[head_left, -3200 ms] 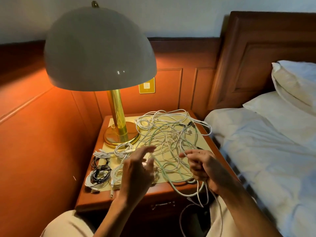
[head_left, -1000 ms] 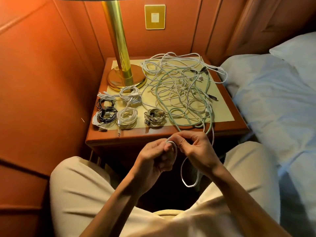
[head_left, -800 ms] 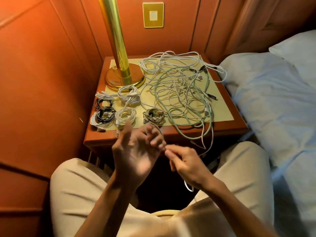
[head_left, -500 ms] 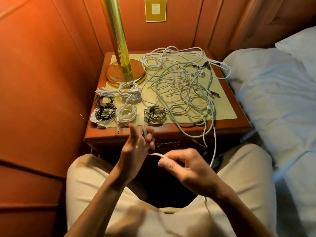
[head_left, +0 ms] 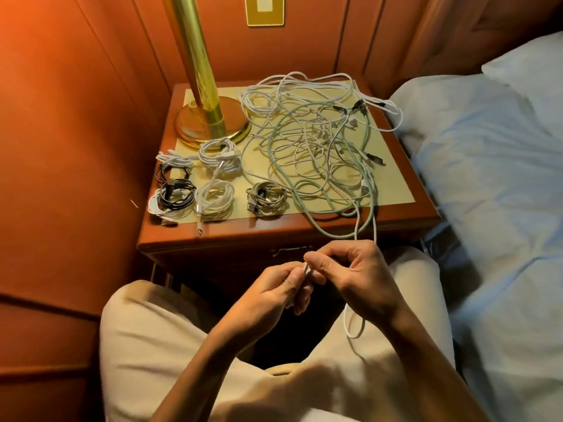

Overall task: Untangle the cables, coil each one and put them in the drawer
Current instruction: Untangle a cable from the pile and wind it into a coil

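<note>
Both hands meet at lower centre, pinching one white cable – left hand and right hand have fingers curled on it. It trails from the tangle on the nightstand, upper centre. Drawer front mostly shadowed; lamp top cut off.

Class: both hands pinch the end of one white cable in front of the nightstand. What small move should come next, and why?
Probably the right hand should wrap the thin white cable in a first loop round the left hand. Both pinch its end, its slack trails up to the loose tangle of white and green cables, and coiled bundles already lie beside it.
</note>
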Tool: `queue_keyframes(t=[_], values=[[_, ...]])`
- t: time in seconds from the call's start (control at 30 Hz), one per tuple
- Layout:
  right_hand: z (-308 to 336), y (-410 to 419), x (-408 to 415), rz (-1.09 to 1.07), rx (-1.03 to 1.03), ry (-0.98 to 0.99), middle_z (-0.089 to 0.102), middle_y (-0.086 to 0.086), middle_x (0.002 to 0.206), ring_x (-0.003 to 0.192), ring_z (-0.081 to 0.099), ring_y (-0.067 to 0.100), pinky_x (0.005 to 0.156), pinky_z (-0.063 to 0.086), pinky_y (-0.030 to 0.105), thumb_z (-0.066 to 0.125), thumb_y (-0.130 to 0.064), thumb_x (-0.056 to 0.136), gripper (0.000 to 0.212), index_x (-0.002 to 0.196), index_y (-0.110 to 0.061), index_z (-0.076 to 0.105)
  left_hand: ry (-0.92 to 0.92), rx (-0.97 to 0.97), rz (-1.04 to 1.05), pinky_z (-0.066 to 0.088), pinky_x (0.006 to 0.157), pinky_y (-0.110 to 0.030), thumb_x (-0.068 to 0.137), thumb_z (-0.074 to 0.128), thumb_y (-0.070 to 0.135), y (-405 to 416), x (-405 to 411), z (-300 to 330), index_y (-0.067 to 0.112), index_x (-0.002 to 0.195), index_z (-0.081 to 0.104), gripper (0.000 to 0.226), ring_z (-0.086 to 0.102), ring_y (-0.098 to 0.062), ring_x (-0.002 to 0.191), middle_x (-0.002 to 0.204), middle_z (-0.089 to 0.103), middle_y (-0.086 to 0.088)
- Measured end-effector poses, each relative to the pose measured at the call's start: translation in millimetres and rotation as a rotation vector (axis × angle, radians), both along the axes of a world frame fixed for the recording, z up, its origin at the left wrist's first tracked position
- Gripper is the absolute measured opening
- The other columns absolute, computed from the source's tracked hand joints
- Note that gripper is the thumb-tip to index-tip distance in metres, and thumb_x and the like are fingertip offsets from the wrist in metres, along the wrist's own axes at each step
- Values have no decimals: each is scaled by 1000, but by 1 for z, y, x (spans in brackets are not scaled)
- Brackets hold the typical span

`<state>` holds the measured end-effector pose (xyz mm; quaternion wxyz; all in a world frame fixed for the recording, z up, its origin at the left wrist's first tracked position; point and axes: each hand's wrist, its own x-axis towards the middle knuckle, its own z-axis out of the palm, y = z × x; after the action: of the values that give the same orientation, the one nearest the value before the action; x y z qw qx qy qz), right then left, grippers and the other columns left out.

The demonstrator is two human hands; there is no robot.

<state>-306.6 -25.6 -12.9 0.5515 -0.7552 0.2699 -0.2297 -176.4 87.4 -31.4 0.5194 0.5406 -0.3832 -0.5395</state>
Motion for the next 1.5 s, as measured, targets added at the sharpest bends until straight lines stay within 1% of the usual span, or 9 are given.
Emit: queue_keyframes(t=[0.23,0.37,0.5,0.67,0.9,1.13,1.27,1.4,1.5], values=[[-27,17,8,1,141,-87,77,-5,89,85,72,8,74,56,21,67,-12,89,19,105,-9,76,591,-79,187,28,46,-16,92,46,17,16,-6,9,13,71,53,22,26,-8,51,63,32,1],[-44,34,-1,164,-38,148,67,-13,71,60,60,1,60,48,16,61,-13,96,31,123,-26,69,850,-137,626,44,49,-20,92,54,15,6,6,13,9,79,54,14,41,-8,49,62,39,1],[-44,47,-12,347,-119,304,64,-10,74,65,61,13,61,53,36,58,-24,97,25,120,-27,67,354,-88,868,49,64,-23,103,43,14,5,29,-11,4,96,63,24,53,-13,60,62,54,-1],[-17,34,-7,173,-257,142,65,-18,77,70,62,2,60,47,16,59,-24,94,16,97,-19,74,-323,-18,406,43,71,-19,101,48,8,17,12,-34,5,68,64,37,62,-7,74,76,67,0],[-8,3,3,-9,-316,98,71,-11,77,73,67,3,64,54,20,68,-11,92,10,91,-15,77,190,1,60,39,60,-23,103,40,28,7,0,-19,7,100,68,35,47,-14,62,74,57,-9],[-5,-4,13,68,-265,70,64,-17,69,66,62,5,60,50,21,66,-16,94,9,89,-19,74,436,-26,35,20,46,-20,93,46,20,3,11,-9,16,71,53,23,22,-9,49,55,31,3],[-11,6,10,143,-147,84,61,-27,66,60,58,0,57,43,13,54,-17,100,28,125,-20,67,817,-119,159,17,46,-23,79,60,11,1,15,0,14,68,52,14,26,-6,42,50,33,6],[-30,24,7,275,-607,508,71,3,86,78,66,26,68,50,36,38,-44,102,50,150,-43,24,1334,-289,385,42,50,-19,85,57,-2,-7,26,7,1,89,65,9,45,-8,50,62,47,2],[-41,40,0,333,-657,573,70,4,101,92,65,30,70,44,36,34,-43,104,35,138,-35,39,1061,-329,677,52,60,-20,96,48,14,-18,47,8,2,104,63,21,56,-7,60,73,57,2]])
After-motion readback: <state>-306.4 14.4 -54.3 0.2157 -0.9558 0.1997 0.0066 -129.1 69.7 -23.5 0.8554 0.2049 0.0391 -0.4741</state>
